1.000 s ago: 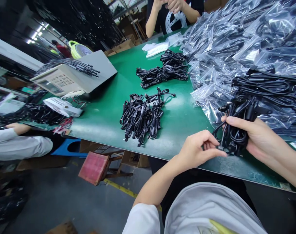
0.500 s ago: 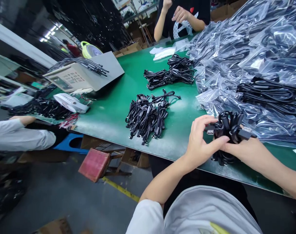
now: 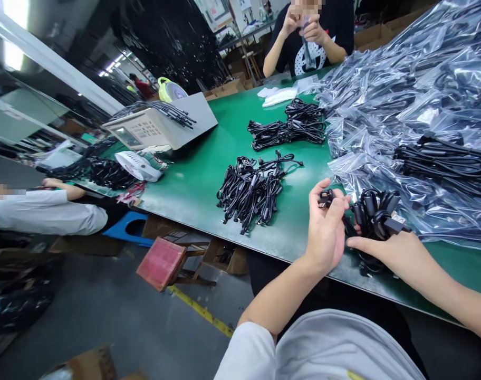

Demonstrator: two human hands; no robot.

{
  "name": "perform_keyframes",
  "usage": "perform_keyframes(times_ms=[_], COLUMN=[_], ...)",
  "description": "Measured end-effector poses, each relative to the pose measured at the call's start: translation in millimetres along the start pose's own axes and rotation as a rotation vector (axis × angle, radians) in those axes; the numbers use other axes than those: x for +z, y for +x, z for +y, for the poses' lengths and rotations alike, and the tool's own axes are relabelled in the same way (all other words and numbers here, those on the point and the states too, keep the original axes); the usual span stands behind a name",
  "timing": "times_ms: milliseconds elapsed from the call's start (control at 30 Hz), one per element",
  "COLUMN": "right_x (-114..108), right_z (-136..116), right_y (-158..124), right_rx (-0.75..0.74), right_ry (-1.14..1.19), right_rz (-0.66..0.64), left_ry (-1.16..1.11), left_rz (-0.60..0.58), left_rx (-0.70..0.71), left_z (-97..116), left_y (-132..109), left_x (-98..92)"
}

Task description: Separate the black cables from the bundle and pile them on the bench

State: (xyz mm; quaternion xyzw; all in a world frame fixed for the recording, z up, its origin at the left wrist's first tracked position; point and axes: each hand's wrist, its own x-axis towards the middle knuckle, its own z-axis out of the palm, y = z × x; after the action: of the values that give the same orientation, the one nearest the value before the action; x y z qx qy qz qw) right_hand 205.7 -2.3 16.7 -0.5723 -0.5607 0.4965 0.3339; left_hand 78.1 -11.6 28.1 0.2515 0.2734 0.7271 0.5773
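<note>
green table [image 3: 195,177] | hands [image 3: 324,232] hold black cables [image 3: 371,205] | cables partly hidden

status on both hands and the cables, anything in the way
Left hand holding a black cable. Right hand around the cable bundle. Plastic bags just beyond the bundle, none between the hands.

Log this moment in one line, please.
left hand: holding coiled black cable | right hand: gripping black cable bundle | nearby: black cable pile, flat green table
</note>
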Motion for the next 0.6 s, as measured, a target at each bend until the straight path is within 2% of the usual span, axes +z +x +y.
perform_keyframes(times_ms=[133,233,333,500,600], right_x=[-7,-16,-18,5,18], right_z=[-1,6,13,5,-12], right_y=[-1,-1,1,16,32], right_rx=[0.015,-0.074,-0.144,-0.276,-0.304], right_ry=[-0.041,-0.077,-0.069,-0.093,-0.232], right_rz=[0.043,0.103,0.132,-0.044,-0.164], left_ry=[-0.012,-0.006,0.006,0.109,0.283], left_rz=[-0.09,-0.019,0.036,-0.042,-0.129], left_rx=[-0.067,-0.055,-0.056,-0.048,-0.036], left_z=[14,21,18,6,20], left_y=[-2,0,-1,-7,-11], left_x=[3.5,1.0,-1.5,-11.1,-35.0])
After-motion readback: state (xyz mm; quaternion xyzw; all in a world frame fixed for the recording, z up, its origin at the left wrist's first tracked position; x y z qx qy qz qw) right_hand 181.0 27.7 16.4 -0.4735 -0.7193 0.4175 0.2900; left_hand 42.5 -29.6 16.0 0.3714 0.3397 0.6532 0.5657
